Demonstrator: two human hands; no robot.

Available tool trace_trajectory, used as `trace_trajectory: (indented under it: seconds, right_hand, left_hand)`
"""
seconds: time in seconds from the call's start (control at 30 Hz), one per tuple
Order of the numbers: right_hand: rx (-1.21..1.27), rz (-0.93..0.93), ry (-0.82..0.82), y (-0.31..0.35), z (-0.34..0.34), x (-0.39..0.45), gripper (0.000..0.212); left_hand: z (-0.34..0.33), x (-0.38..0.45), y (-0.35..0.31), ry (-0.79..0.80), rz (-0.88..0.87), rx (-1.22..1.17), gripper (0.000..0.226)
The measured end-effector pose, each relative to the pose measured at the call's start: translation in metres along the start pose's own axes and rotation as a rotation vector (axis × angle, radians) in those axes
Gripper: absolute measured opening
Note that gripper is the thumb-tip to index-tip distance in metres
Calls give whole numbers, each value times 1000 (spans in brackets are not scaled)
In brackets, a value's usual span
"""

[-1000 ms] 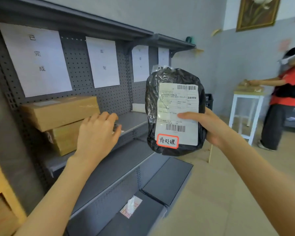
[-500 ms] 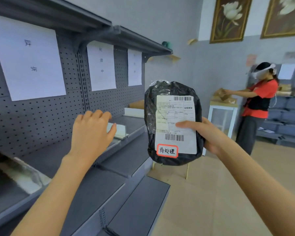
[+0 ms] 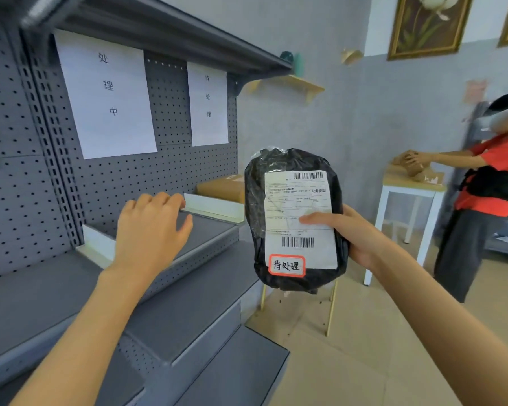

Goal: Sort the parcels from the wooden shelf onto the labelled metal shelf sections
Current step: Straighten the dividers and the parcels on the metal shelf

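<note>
Shifted rightward along the metal shelf [image 3: 206, 230], the black parcel [image 3: 294, 218], upright in the gripping right hand [image 3: 355, 235], now hangs just right of its matching far section, left hand [image 3: 153, 230] spread empty.

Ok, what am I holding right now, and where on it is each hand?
The right hand holds the black parcel by its right edge, thumb across the white shipping label. The left hand holds nothing; it hovers open over the grey metal shelf.
</note>
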State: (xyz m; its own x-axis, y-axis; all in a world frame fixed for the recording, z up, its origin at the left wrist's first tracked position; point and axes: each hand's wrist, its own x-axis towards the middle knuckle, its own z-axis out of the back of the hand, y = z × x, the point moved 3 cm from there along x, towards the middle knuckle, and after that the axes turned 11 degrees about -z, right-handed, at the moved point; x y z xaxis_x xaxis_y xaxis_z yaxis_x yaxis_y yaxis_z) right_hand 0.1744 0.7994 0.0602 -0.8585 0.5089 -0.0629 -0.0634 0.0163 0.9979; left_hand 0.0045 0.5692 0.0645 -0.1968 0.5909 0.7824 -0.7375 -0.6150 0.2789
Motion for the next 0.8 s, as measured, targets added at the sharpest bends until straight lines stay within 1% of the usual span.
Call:
trace_trajectory:
  seconds: [0.17, 0.33, 0.53, 0.67, 0.8]
  right_hand:
    - [0, -3, 45, 19, 57, 85, 27]
    - [50, -57, 98, 12, 82, 167, 26]
    - [20, -69, 133, 7, 91, 262, 25]
    - [-4, -65, 159, 12, 88, 319, 30]
    - [-34, -74, 199, 22, 78, 371, 25]
  left_hand:
    - [-55, 49, -24, -4, 44, 44, 22]
    - [-109, 84, -27, 29, 75, 111, 23]
    - [-185, 120, -14, 41, 95, 142, 22]
    - [-231, 145, 2, 21, 124, 145, 19]
    - [-267, 171, 23, -6, 150, 162, 19]
